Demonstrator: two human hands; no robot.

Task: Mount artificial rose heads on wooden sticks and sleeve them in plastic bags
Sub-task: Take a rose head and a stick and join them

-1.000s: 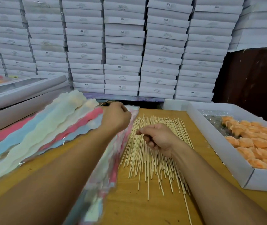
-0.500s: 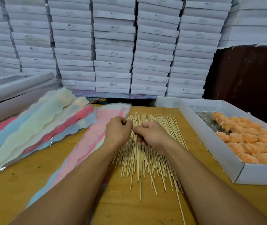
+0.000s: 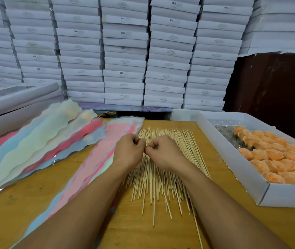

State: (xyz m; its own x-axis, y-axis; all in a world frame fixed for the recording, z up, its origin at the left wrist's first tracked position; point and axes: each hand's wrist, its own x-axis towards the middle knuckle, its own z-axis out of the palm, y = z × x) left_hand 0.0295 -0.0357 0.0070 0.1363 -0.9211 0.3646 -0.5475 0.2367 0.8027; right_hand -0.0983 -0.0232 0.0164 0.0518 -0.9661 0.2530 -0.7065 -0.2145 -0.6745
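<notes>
Your left hand (image 3: 128, 151) and right hand (image 3: 163, 152) sit curled, fingertips meeting over the wooden sticks (image 3: 154, 178) mid-table, pinched item too small to tell; rose heads (image 3: 276, 157) boxed at right edge.

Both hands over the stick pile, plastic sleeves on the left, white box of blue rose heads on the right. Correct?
Not quite: the rose heads in the white box are orange, not blue, as the head view shows. Both hands, left hand and right hand, are over the stick pile, plastic sleeves left.
</notes>
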